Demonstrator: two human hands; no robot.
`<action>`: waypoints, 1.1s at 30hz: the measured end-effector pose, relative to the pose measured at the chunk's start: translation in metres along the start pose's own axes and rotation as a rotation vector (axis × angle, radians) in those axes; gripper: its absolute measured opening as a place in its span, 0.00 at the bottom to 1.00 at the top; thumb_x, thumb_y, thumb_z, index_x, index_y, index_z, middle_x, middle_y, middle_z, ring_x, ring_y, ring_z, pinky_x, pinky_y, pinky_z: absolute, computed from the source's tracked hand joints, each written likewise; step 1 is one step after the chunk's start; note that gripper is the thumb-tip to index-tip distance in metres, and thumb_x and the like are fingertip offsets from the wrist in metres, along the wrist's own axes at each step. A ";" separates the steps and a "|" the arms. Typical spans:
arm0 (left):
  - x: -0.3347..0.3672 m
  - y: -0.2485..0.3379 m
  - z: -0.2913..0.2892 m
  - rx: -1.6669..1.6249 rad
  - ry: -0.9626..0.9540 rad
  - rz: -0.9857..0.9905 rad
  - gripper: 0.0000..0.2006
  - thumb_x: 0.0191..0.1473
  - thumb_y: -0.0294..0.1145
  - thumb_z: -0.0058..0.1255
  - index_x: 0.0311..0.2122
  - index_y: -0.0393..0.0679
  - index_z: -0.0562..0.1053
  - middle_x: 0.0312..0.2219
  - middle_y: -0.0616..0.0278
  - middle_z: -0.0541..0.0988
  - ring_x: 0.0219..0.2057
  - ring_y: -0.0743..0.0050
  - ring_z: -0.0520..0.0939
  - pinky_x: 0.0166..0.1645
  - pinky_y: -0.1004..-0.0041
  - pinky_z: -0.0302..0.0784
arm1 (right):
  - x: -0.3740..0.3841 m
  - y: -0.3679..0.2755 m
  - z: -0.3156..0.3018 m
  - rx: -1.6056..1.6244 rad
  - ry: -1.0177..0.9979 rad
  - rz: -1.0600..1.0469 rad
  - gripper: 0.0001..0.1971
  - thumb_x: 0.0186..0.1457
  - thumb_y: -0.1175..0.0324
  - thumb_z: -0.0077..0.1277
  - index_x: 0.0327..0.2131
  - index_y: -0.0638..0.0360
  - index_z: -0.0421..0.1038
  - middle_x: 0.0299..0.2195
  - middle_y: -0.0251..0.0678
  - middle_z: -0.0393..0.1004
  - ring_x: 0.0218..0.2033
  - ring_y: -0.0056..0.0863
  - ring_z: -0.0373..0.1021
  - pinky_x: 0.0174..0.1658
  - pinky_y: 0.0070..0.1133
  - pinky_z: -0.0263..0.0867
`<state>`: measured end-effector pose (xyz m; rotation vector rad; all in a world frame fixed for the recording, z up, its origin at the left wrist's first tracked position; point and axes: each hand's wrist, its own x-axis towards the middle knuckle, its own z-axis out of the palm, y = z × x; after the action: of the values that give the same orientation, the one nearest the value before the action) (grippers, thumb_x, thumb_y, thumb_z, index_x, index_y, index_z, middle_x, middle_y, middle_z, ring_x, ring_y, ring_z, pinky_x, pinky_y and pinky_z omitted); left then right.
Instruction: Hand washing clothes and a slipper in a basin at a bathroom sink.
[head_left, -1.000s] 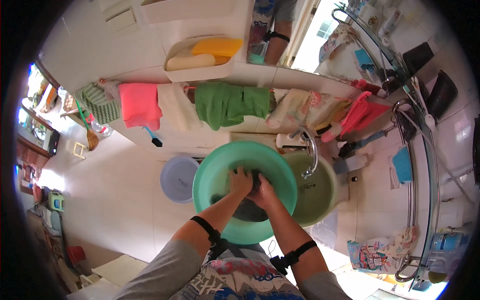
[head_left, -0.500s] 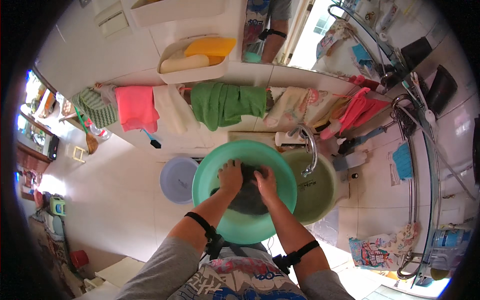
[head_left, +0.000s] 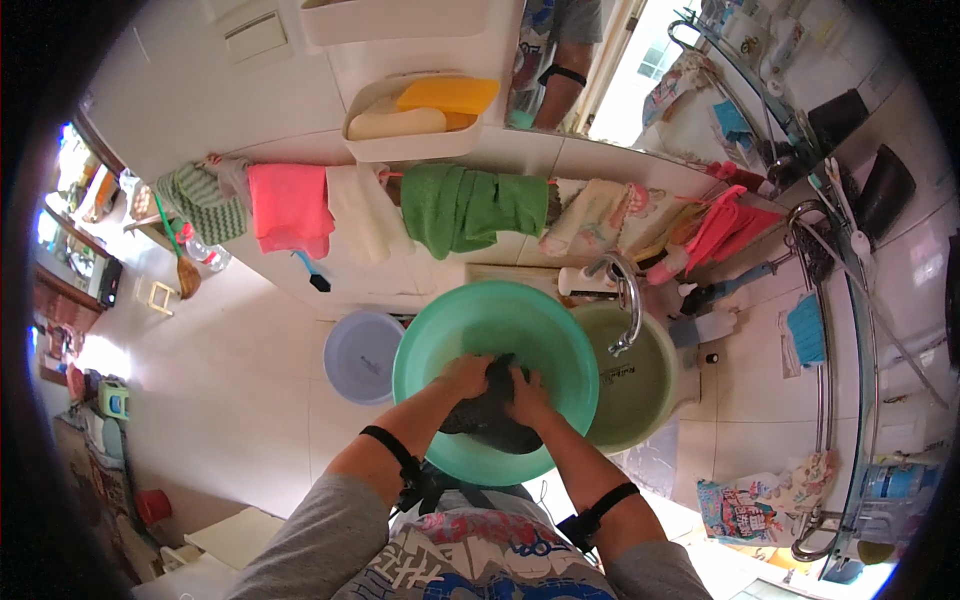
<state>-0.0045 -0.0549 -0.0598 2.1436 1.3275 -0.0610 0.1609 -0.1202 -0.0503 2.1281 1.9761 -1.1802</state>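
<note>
While dark cloth [head_left: 500, 428] is gripped by left hand [head_left: 466, 377] and right hand [head_left: 527, 398] (both narrow), it's best kept inside green basin [head_left: 540, 318].

Basins: three, comprising one green basin [head_left: 545, 322], one olive basin [head_left: 645, 380] and one lavender basin [head_left: 358, 352]. Dark fabric bundle [head_left: 492, 425]: one; pieces within it cannot be counted. Grips: two, the left grip [head_left: 466, 377] and the right grip [head_left: 527, 396]. Chrome faucet [head_left: 632, 300]: one. White wall bins: two, one upper bin [head_left: 395, 24], one lower bin [head_left: 410, 150]. Hanging towels: at least four, including one pink towel [head_left: 290, 210] and one green towel [head_left: 455, 210]. Broom [head_left: 187, 277]: one.
</note>
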 end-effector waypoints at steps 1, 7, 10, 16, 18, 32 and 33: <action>-0.004 0.005 -0.004 -0.029 -0.032 -0.020 0.24 0.45 0.33 0.49 0.51 0.46 0.65 0.47 0.48 0.69 0.47 0.48 0.71 0.51 0.57 0.67 | -0.002 0.002 0.001 -0.002 0.001 0.003 0.41 0.41 0.63 0.56 0.58 0.53 0.45 0.56 0.62 0.45 0.54 0.60 0.53 0.55 0.40 0.55; 0.015 -0.003 -0.018 0.028 -0.377 -0.152 0.25 0.44 0.34 0.50 0.51 0.46 0.66 0.47 0.49 0.70 0.48 0.51 0.71 0.53 0.59 0.65 | -0.009 0.010 0.016 -0.117 -0.015 -0.190 0.43 0.40 0.58 0.58 0.58 0.54 0.47 0.54 0.62 0.51 0.53 0.58 0.55 0.54 0.39 0.56; 0.010 0.001 -0.022 -0.033 -0.208 -0.137 0.24 0.45 0.35 0.49 0.50 0.48 0.66 0.50 0.47 0.66 0.50 0.47 0.68 0.53 0.57 0.64 | -0.013 0.013 0.018 -0.072 -0.108 -0.249 0.43 0.39 0.55 0.59 0.58 0.55 0.49 0.51 0.60 0.58 0.52 0.56 0.58 0.53 0.38 0.57; -0.013 0.029 -0.013 0.168 0.284 -0.214 0.23 0.44 0.33 0.49 0.49 0.49 0.67 0.51 0.46 0.61 0.52 0.45 0.64 0.52 0.53 0.65 | -0.019 0.004 0.007 -0.148 -0.281 -0.301 0.39 0.40 0.56 0.58 0.56 0.58 0.53 0.48 0.58 0.63 0.49 0.51 0.62 0.53 0.35 0.58; -0.018 0.037 -0.009 0.066 0.185 -0.271 0.23 0.43 0.31 0.49 0.49 0.49 0.67 0.50 0.48 0.61 0.52 0.46 0.65 0.51 0.52 0.65 | -0.009 0.014 0.009 0.109 -0.369 -0.353 0.33 0.43 0.61 0.55 0.53 0.60 0.57 0.46 0.54 0.66 0.48 0.47 0.64 0.51 0.36 0.60; -0.003 0.099 -0.028 -0.427 0.228 -0.188 0.09 0.48 0.33 0.46 0.33 0.39 0.72 0.34 0.44 0.75 0.40 0.48 0.76 0.44 0.60 0.71 | 0.021 0.003 0.013 2.083 -0.150 -0.066 0.17 0.54 0.57 0.37 0.41 0.57 0.66 0.41 0.43 0.67 0.44 0.35 0.65 0.46 0.36 0.62; -0.006 0.094 -0.040 -0.267 0.127 -0.315 0.10 0.49 0.33 0.45 0.33 0.38 0.70 0.35 0.43 0.75 0.41 0.48 0.75 0.45 0.60 0.71 | 0.019 -0.006 0.008 1.900 -0.024 0.117 0.16 0.54 0.59 0.38 0.41 0.57 0.66 0.42 0.43 0.66 0.44 0.35 0.64 0.46 0.37 0.61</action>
<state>0.0593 -0.0677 0.0190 1.7277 1.6386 0.1212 0.1500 -0.1065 -0.0635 2.1164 0.1279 -3.6781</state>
